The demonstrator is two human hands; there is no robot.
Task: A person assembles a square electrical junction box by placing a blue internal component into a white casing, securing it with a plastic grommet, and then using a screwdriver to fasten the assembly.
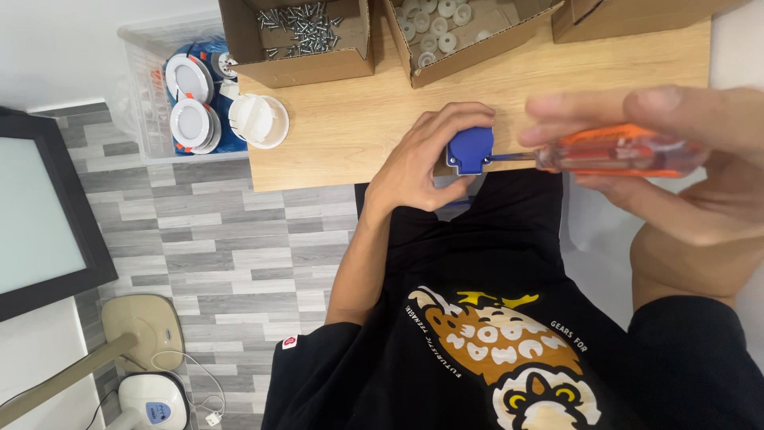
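My left hand (420, 163) grips a small blue socket-like part (469, 150) at the near edge of the wooden table (342, 127). My right hand (684, 151) is closed around an orange translucent screwdriver (617, 151), held level; its metal shaft points left and its tip meets the right side of the blue part. The hand and the handle are close to the camera and blurred.
At the table's far side stand a cardboard box of screws (298, 36), a box of white round washers (458, 36) and a third box (629, 16). A white round fitting (259, 121) lies at the table's left end. A clear bin (171, 87) of round lamps stands on the floor.
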